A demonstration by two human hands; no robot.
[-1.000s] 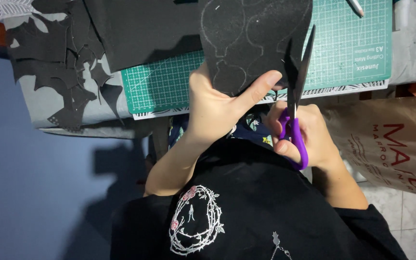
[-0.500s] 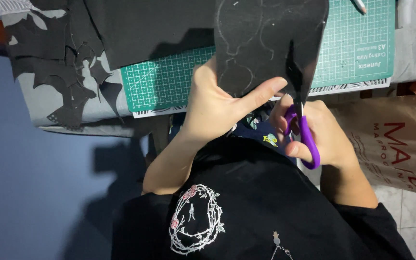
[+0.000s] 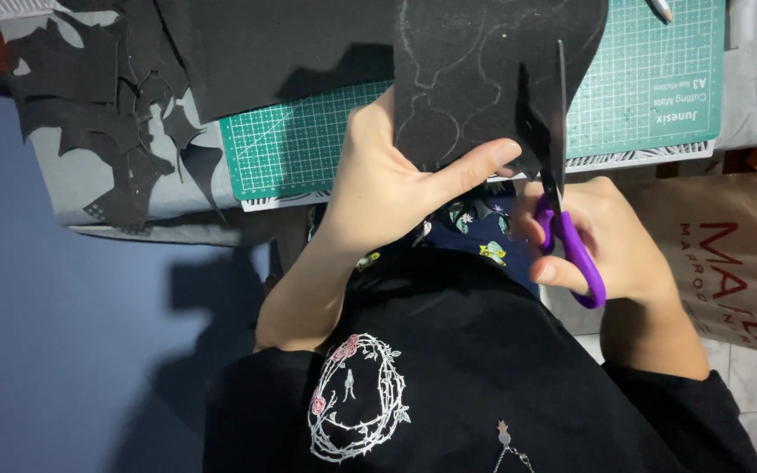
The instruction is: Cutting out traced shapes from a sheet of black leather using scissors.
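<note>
The left hand [image 3: 387, 188] pinches a black sheet [image 3: 484, 79] marked with chalk outlines, thumb pressed across its lower edge and the other fingers hidden behind it. The right hand [image 3: 611, 241] is closed through the purple handles of the scissors [image 3: 562, 193], whose blades rise from its fingers into the sheet, just beside the left thumb, above a green cutting mat [image 3: 650, 79].

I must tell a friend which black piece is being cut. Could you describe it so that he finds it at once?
Find the green cutting mat on the table. Over its near edge the left hand holds up a black sheet, with purple-handled scissors in the right hand cutting into it. Unlike the black scraps lying at the left, it bears faint chalk outlines.
</note>
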